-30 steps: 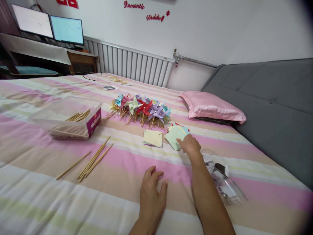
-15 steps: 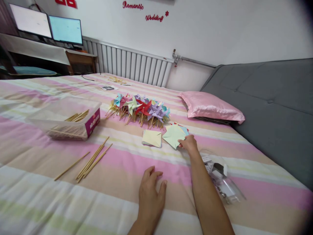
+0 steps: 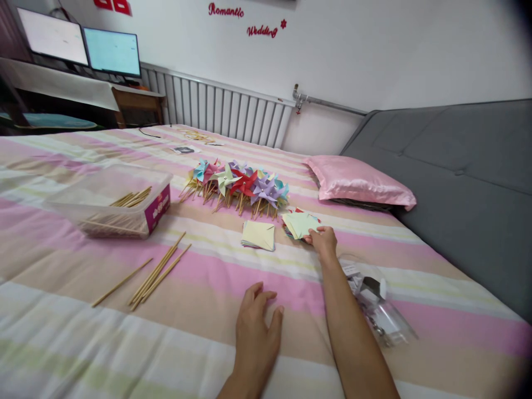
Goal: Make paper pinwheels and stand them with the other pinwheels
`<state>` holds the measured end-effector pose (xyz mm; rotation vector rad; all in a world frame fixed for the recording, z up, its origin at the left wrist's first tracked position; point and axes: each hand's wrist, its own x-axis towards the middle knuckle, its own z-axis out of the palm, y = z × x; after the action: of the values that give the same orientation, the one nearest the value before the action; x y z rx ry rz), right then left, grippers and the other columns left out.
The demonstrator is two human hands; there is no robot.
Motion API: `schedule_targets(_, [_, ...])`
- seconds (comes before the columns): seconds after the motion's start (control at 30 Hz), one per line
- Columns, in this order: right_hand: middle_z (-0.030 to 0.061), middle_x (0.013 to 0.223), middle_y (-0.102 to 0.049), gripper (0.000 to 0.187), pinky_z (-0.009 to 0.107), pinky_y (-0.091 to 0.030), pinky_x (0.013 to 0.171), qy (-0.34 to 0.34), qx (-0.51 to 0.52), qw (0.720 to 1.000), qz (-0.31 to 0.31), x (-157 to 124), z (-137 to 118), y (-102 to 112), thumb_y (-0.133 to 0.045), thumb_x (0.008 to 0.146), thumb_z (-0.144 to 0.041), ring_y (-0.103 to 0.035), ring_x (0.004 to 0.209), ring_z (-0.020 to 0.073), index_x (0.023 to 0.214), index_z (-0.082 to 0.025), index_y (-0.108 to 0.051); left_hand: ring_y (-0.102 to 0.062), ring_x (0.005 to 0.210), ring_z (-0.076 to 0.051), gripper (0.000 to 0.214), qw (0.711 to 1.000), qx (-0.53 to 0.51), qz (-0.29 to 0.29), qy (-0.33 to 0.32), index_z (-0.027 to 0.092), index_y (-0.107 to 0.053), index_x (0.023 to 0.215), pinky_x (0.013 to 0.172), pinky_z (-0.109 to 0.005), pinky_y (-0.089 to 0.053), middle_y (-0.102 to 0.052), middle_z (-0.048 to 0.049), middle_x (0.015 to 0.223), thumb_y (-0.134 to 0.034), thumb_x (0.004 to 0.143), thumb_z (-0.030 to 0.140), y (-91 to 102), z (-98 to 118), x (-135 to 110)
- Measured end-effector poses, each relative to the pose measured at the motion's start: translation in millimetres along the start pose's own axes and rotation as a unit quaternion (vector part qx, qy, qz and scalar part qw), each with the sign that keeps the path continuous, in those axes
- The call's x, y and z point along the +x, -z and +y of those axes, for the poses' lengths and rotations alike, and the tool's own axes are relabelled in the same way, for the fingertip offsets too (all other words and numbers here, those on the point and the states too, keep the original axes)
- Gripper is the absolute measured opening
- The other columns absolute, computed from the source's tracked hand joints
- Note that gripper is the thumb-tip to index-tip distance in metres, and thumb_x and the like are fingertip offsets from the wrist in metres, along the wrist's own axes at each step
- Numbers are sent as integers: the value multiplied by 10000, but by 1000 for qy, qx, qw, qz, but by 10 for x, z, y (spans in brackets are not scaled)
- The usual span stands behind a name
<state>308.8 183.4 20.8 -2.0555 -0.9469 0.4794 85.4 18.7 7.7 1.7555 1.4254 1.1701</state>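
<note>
My right hand (image 3: 323, 242) pinches the near edge of a pale green paper square (image 3: 302, 224) with slit corners, over a loose pile of coloured paper squares. Left of it lies a neat stack of paper squares (image 3: 258, 235), a pale yellow one on top. My left hand (image 3: 258, 328) rests on the striped bedding with fingers apart and nothing in them. Behind the paper stands a cluster of paper pinwheels (image 3: 243, 183) on sticks, in red, purple, green, blue and pink.
A clear plastic box (image 3: 112, 208) with wooden sticks stands at the left. Several loose wooden sticks (image 3: 160, 274) lie before it. Clear plastic packets (image 3: 376, 299) lie beside my right forearm. A pink pillow (image 3: 359, 180) leans near the grey headboard (image 3: 457, 160).
The pale green square in my right hand has shifted and turned, now lying more squarely over the pile. My right hand has moved slightly. The left hand has stayed put.
</note>
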Motion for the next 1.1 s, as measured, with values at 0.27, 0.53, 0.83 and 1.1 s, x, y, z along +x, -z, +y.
schedule_targets(0.27, [41,785,-703,317,278,-509,719,31,-88,996,2,-127,-114,105,-464,857,-349,-686,727,177,1122,-183,-514,-564,1096,-278,220,1000,-2,9,-9,153,-669,920,907,-454,-481,-577,-156,1117,-527,776,238,-11,-14,0])
schedule_targets(0.53, [57,1072,-595,424,310,-453,756,111,-210,971,16,-346,-285,269,-634,685,-202,-584,1002,239,1099,-267,-574,-551,1108,-277,230,1000,-2,-1,0,141,-664,926,922,-453,-467,-565,-165,1120,-514,784,241,11,6,-9])
schedule_targets(0.83, [36,1023,-619,227,262,-410,674,198,-221,953,62,-342,-210,90,-632,745,-329,-588,908,199,959,-282,-688,-547,1111,-276,230,1000,-2,-9,-1,138,-658,935,919,-455,-467,-553,-169,1136,-507,788,231,5,1,-4])
schedule_targets(1.1, [93,910,-672,300,279,-363,665,168,-171,949,206,-279,-174,109,-441,882,-307,-582,805,206,1010,-183,-682,-551,1103,-271,221,1000,-6,-8,1,147,-659,930,923,-455,-466,-554,-160,1136,-513,785,229,8,-1,-9])
